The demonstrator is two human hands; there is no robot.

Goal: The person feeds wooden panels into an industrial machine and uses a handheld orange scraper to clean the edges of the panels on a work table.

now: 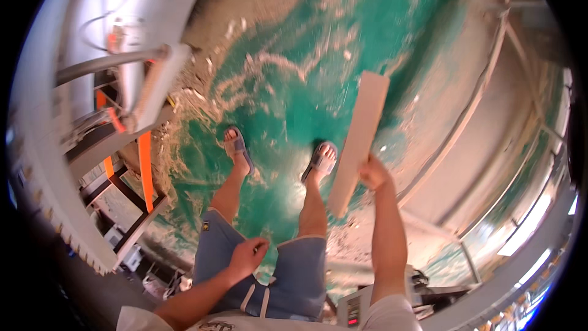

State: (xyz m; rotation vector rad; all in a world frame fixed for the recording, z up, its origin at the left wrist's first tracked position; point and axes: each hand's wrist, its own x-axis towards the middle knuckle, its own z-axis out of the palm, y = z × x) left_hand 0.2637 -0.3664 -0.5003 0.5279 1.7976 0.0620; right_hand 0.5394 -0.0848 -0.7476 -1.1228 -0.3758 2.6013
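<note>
Head view looking straight down: a long pale wooden board (360, 141) hangs out over the worn green floor (343, 37), lower end near the person's right knee. Their right hand (373, 173) grips it along one edge, fingers wrapped around it. Left hand (248, 255) is loosely curled by the left thigh, holding nothing as far as I can tell. Person's in blue denim shorts (294, 276) and grey sandals (323, 160). White machine frame (147, 79) with orange bars off to their left.
</note>
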